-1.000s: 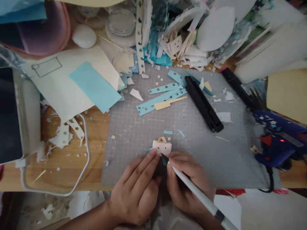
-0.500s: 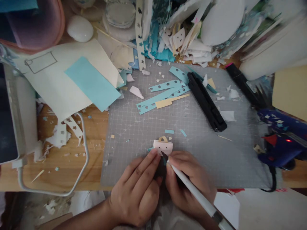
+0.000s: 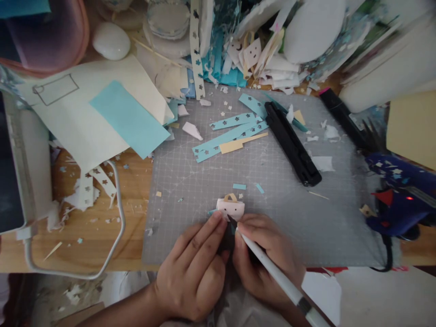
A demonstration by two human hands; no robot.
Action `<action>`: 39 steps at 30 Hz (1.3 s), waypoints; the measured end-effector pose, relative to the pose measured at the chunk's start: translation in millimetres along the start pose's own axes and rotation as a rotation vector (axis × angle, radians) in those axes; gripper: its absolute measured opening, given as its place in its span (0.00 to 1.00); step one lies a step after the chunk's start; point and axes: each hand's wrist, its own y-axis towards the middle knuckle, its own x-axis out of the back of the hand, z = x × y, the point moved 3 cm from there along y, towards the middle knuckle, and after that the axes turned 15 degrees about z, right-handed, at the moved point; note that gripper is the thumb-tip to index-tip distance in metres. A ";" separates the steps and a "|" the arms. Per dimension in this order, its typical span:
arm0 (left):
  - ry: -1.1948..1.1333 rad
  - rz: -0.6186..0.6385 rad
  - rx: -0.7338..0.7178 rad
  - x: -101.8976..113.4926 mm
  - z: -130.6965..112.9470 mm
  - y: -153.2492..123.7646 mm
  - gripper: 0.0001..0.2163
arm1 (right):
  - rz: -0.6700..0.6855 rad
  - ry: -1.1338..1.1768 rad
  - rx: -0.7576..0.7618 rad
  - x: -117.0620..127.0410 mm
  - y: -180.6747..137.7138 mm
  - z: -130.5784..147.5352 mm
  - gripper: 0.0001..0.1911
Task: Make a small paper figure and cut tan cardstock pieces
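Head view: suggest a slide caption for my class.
Left hand steadies a little paper bag; right hand holds a pen to its front.

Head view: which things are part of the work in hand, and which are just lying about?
In use:
- white pen, in the right hand
- small white paper piece, under the left hand
- grey mat beneath

Apparently just lying about:
- black tool
- punched blue strips
- blue glue gun

Left hand (image 3: 194, 272) is palm-down, leading fingers (image 3: 208, 236) extended side by side and angled up-right, thumb mostly out of sight, left forearm (image 3: 131, 304) at bottom left; right hand (image 3: 269, 254) is curled in a thumb-and-index writing pinch, its fingertips (image 3: 247, 229) near the left's but apart.
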 end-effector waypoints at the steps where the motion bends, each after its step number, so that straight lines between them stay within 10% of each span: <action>1: -0.005 0.002 0.003 -0.4 0.0 -0.5 0.10 | -0.002 -0.007 0.001 0.0 -0.3 0.1 0.16; 31: -0.034 0.018 0.013 -2.0 0.8 -4.6 0.09 | -0.086 0.063 -0.069 -2.8 -11.3 -2.9 0.17; 39: -0.018 0.015 0.083 0.2 -0.1 -3.4 0.11 | -0.526 0.493 -0.152 6.8 -20.5 -19.1 0.09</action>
